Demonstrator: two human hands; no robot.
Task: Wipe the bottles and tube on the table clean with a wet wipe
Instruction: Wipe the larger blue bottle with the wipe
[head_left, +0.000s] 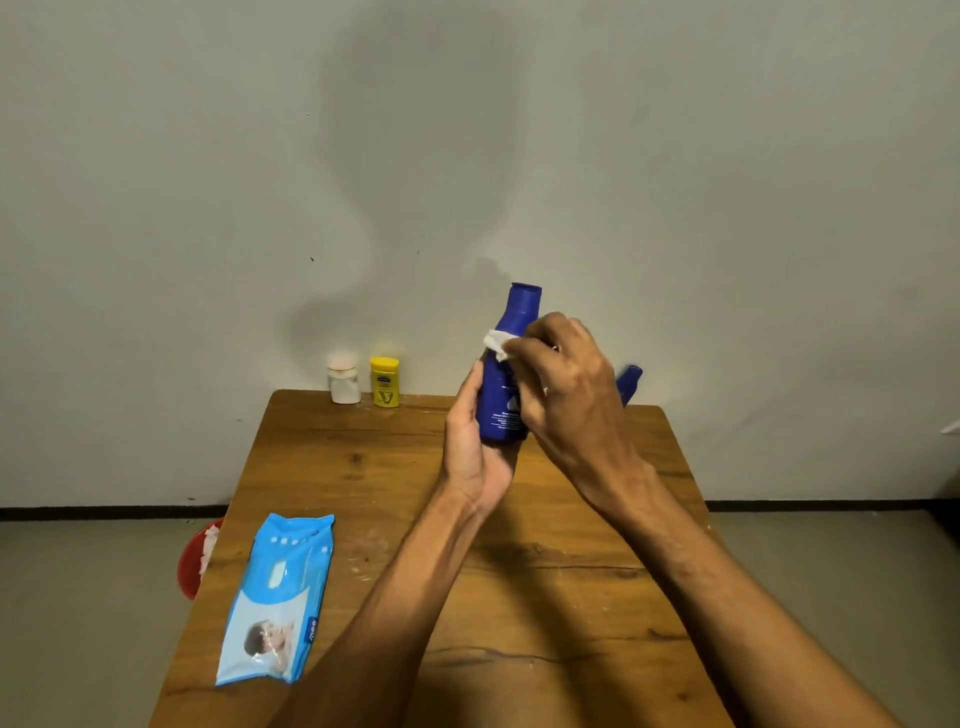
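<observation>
The step in hand is wiping the blue bottle (500, 397), held upright above the counter (363, 467) at the centre right of the frame, clear of the wood. The left hand (470, 441) grips its lower body from the left, fingers (471, 387) curled round it and the base near the palm. The right hand (566, 384) pinches a bunched white wipe (496, 345) against the bottle's shoulder, just below the neck; its fingers are curled on the wipe and hide most of it.

To do this well, the person would do best to spread the wipe flatter, draw it from neck to base, and turn the bottle in the left hand so every side is covered, including the patch under the gripping fingers. A firm hold low down seems wise, since damp plastic could slip.

The bottle is deep blue, smooth plastic, with a narrow neck, a top of the same blue and small pale print low on its front. Whether any dirt is on it cannot be told.

A second bottle (629, 382), also blue, shows partly behind the right hand. A yellow tube (384, 382) and a white bottle (344, 382) stand side by side at the counter's far edge, left of centre. The pack (278, 597) lies flat at the lower left
</observation>
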